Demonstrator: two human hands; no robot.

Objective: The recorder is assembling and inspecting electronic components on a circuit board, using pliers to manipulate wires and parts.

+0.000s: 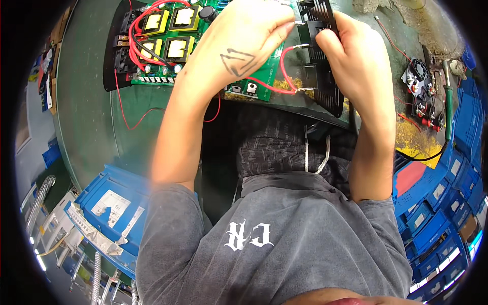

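A green circuit board (pixel 157 35) with yellow-taped transformers and red wires lies on the dark green bench at the top. My left hand (pixel 244 40) rests over the board's right part, its fingertips pinching a red wire's end next to a black finned heat sink (pixel 325 84). My right hand (pixel 351 56) grips the heat sink's upper part with thumb and fingers. A looped red wire (pixel 284 76) runs between the board and the heat sink. Both forearms rise from my grey shirt below.
A smaller board with a fan and red parts (pixel 422 86) lies at the right, beside a green-handled soldering iron (pixel 448 101). Blue plastic crates (pixel 117 203) stand at lower left and along the right (pixel 437 213). The bench edge (pixel 91 152) curves down the left.
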